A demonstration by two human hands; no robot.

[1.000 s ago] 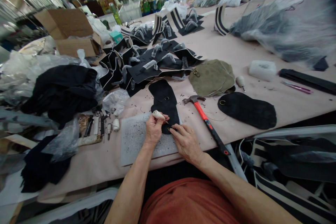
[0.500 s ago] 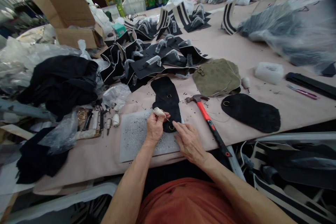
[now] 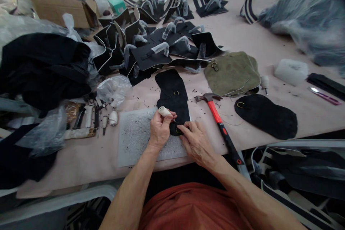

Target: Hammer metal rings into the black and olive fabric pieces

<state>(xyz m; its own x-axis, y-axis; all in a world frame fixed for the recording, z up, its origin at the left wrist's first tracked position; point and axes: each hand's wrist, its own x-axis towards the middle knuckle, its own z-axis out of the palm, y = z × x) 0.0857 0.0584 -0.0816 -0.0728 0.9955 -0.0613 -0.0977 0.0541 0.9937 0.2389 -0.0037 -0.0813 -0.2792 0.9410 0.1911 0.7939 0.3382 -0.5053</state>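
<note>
In my left hand (image 3: 160,129) is an awl (image 3: 165,111) with a pale wrapped handle; its thin shaft points down to the right, at a black leather piece (image 3: 173,97). That piece lies partly on a grey punching board (image 3: 134,140) and carries metal rings. With fingers stretched, my right hand (image 3: 195,140) rests at the near end of the leather, beside a brass ring (image 3: 178,129). Whether those fingertips pinch the ring is hard to make out. A claw hammer (image 3: 219,120) with a red and black handle lies right of my right hand.
Olive leather pieces (image 3: 233,73) and another black piece (image 3: 265,116) lie to the right. Black panels with plastic-wrapped handles (image 3: 153,55) fill the back. Tools (image 3: 87,116), dark cloth (image 3: 43,68) and a cardboard box (image 3: 59,7) are at left. A pink-handled cutter (image 3: 325,96) lies far right.
The view has tilted down and come closer to the table. Both hands stay at the near end of the black leather, with the awl still in my left hand.
</note>
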